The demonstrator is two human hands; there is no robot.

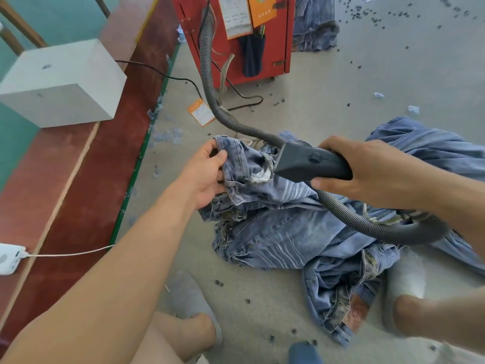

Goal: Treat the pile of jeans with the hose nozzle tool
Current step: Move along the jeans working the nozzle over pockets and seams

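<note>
Head view: left hand [207, 172] pinches jeans [262, 185] waistband taut, so right hand [367, 166], gripping nozzle [309, 161], can treat the fold.

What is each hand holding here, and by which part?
Left hand grips the faded blue jeans by a bunched edge. Right hand grips the dark grey hose nozzle by its rear handle.

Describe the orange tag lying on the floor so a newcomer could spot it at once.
Start at the red machine cabinet at the top of the view and follow its grey ribbed hose down to the concrete floor. Just left of the hose lies the orange tag, flat on the floor beside a black cable. Unlike the orange card hanging on the cabinet, it lies loose on the ground.
</note>
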